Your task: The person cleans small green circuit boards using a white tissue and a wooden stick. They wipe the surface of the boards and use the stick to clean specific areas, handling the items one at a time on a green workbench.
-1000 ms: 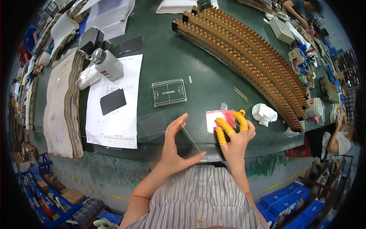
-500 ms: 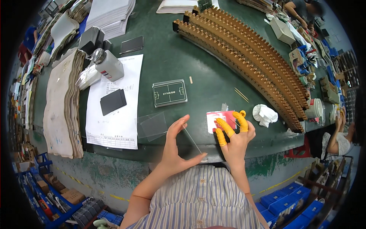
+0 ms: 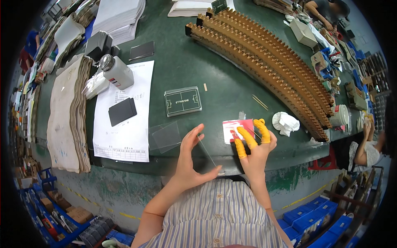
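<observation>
My left hand (image 3: 190, 159) grips a thin clear plate (image 3: 207, 151) by its edges between thumb and fingers, tilted nearly edge-on. Yellow finger cots cover several fingers of my right hand (image 3: 253, 144). Its fingertips rest on a flat red-and-white packet (image 3: 227, 132) near the table's front edge. Between those fingers shows a thin stick (image 3: 257, 132), partly hidden. Left of my left hand lie clear sheets (image 3: 166, 135). Beyond them sits a stack of dark green plates with white pitch-like lines (image 3: 182, 102).
Long slotted wooden racks (image 3: 256, 62) curve along the right, a small green plate (image 3: 219, 5) standing at their far end. Nearby are a crumpled white cloth (image 3: 285, 124) and two thin sticks (image 3: 260, 102). At left are a pump bottle (image 3: 118, 73), printed paper (image 3: 120, 142) and black plates (image 3: 123, 111).
My right fingertips have shifted slightly on the red-and-white packet. The clear plate stays in my left hand, almost unmoved. The whole view has shifted a little.
</observation>
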Available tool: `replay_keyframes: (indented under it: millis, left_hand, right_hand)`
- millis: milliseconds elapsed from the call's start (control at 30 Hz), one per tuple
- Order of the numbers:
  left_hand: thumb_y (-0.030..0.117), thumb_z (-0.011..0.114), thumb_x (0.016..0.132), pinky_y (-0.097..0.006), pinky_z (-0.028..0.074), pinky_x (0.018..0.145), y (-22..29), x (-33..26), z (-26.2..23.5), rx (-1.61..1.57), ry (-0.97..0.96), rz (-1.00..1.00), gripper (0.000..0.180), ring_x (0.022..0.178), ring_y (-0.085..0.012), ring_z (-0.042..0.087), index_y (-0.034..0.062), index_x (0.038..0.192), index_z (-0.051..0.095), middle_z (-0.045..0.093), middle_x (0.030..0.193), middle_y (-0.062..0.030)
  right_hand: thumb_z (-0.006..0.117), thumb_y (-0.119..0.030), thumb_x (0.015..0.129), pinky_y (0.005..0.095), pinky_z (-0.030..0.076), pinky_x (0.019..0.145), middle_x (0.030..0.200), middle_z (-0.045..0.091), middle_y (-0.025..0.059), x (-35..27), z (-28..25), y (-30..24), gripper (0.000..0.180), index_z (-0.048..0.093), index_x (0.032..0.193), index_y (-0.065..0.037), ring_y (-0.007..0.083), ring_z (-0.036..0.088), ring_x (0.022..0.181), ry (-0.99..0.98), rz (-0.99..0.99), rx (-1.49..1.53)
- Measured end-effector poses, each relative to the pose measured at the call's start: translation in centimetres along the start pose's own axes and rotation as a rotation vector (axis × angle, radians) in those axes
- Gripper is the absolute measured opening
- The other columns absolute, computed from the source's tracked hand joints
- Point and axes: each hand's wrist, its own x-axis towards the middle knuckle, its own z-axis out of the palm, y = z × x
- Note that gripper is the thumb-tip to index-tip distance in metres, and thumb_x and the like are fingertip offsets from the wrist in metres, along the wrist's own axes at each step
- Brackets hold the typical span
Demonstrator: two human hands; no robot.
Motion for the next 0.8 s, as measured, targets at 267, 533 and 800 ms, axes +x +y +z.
replay_keyframes:
  millis: [267, 533, 800]
  left_hand:
    - [0.005, 0.075, 0.062, -0.047, 0.038, 0.106, 0.6, 0.0, 0.3, -0.165, -0.039, -0.059, 0.099, 0.135, -0.0292, 0.03, 0.0054, 0.144, 0.019, 0.026, 0.141, -0.0155]
    - [0.004, 0.074, 0.063, -0.046, 0.04, 0.105, 0.9, 0.2, 1.2, -0.244, -0.148, -0.071, 0.099, 0.132, -0.0323, 0.036, 0.0054, 0.145, 0.019, 0.025, 0.141, -0.0151]
    - [-0.002, 0.07, 0.061, -0.042, 0.051, 0.093, 1.0, 0.1, 1.3, -0.226, -0.221, -0.086, 0.098, 0.12, -0.0344, 0.051, 0.0056, 0.145, 0.019, 0.023, 0.142, -0.016]
  right_hand:
    - [0.06, -0.022, 0.088, 0.037, 0.029, 0.103, 0.13, 0.049, 0.0089, -2.3, 0.3, 2.5, 0.043, 0.053, 0.124, 0.0, 0.0222, 0.042, 0.122, 0.187, 0.257, 1.379]
    - [0.055, -0.024, 0.091, 0.0335, 0.032, 0.094, 0.128, 0.051, 0.0075, -2.5, 0.1, 1.7, 0.043, 0.05, 0.127, -0.002, 0.0194, 0.045, 0.112, 0.056, 0.38, 2.007]
    - [0.065, -0.016, 0.084, 0.0301, 0.038, 0.08, 0.113, 0.054, 0.0082, -3.0, 0.3, 1.0, 0.029, 0.064, 0.111, -0.005, 0.019, 0.047, 0.095, 0.127, 0.126, 0.956]
